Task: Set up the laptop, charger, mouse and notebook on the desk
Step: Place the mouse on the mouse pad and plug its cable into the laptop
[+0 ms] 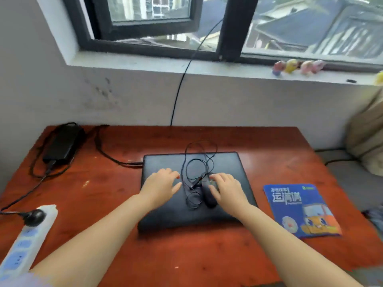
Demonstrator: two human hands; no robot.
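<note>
I see the laptop (196, 191) lying shut at the centre of the reddish-brown bench (116, 206), a flat black slab with a matte lid. On that lid sits the black mouse (208, 196), its thin cable (196, 162) looped in loose coils toward 12 o'clock and spilling just past the laptop's far edge. My right hand (227, 188) rests over the mouse, fingers (215, 179) spread and draped across its top; I cannot tell whether they actually grip it. My left hand (163, 183) lies palm down on the lid just beside the cable coils, at 9 o'clock from the mouse, fingers splayed and holding nothing.

The charger (62, 145) brick sits at 10 o'clock near the bench's far left corner, its cord (112, 156) curling round and running to the laptop's left side. The notebook (300, 210), blue with an orange cartoon vehicle on its cover, lies flat at 3 o'clock, apart from the laptop. A white power strip (31, 239) lies at 8 o'clock on the left edge with a black plug (34, 217) seated in it.

A cable (180, 88) drops down the wall from the window to the bench's back edge. Small toy figures (296, 67) stand on the sill at 1 o'clock. Bare wood shows between laptop and charger, and across the near edge at 6 o'clock.
</note>
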